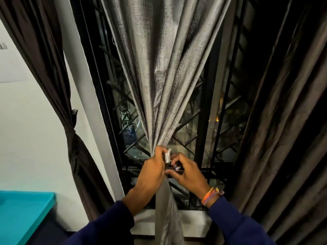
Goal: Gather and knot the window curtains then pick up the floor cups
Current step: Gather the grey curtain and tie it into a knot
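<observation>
Curtain (164,71), gathered, gripped by left hand (152,168); right hand (185,172) fingers pinch its edge.

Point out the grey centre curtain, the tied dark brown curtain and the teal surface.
Grey woven centre curtain (164,68), head view, on its pleated upper folds.
Dark brown tied curtain (71,133), head view, on its tie band.
Teal flat surface (23,213), head view, on its top.

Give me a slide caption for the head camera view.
Left hand and right hand cinch the gathered grey curtain at the barred window.
</observation>
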